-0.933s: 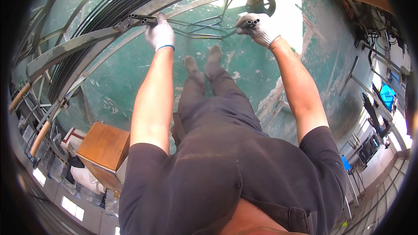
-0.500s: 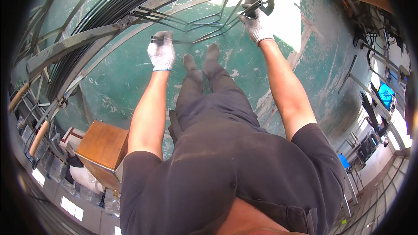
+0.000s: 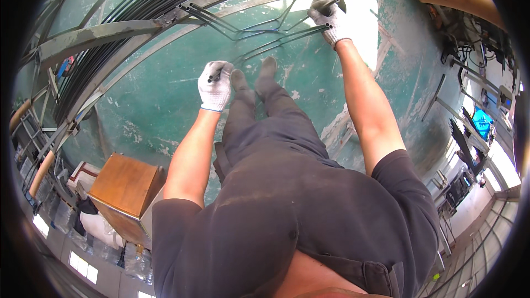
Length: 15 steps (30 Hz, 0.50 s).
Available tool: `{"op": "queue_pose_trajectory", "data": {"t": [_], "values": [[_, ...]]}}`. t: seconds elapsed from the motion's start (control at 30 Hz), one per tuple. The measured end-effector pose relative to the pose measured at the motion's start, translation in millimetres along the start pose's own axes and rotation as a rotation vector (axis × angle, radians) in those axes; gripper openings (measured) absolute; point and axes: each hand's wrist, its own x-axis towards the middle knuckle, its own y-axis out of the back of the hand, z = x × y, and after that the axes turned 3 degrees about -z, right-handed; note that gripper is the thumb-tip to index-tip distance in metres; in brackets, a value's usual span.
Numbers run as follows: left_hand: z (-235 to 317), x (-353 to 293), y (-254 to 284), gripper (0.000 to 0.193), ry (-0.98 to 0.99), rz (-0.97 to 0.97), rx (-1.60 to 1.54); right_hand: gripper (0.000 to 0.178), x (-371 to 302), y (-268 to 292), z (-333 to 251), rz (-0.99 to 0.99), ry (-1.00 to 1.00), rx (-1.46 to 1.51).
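Note:
My left hand [image 3: 215, 85], in a white knitted glove, is closed around thin dark metal tubes; their open ends poke out between its fingers. Farther off to the right, my gloved right hand [image 3: 333, 24] grips the other end of the bent metal tubes [image 3: 290, 40], with tube ends showing beside its fingers. These tubes span the gap between both hands, above my shoes. Just beyond them, more bent tubes [image 3: 212, 21] rest against a curved metal rack [image 3: 110, 48], their ends pointing up left and up right. My right fingers are partly hidden by glare and tubes.
Long dark rods [image 3: 124, 19] lie bundled along the rack. A brown wooden cabinet [image 3: 126, 185] stands at the left. Padded orange-brown rails [image 3: 455, 1] jut out at right and left. Machinery and metal frames line the right side, near a blue object [image 3: 482, 123]. The green floor [image 3: 160, 105] is worn.
My left hand has moved nearer to me and slightly right, turning the tube ends toward me. The held tubes now sit apart from the resting ones. My right hand has shifted slightly.

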Motion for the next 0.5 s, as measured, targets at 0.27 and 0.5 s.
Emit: {"op": "queue_pose_trajectory", "data": {"t": [0.27, 0.5], "values": [[3.2, -21.6, 6.3, 0.005, 0.01, 0.014, 0.05, 0.021, -18.2, -7.4, 37.1, 0.02, 0.161, -0.083], [5.9, -30.1, -2.6, 0.007, 0.006, 0.032, 0.002, 0.016, -34.1, 14.6, 43.6, -0.031, 0.225, 0.206]]}}
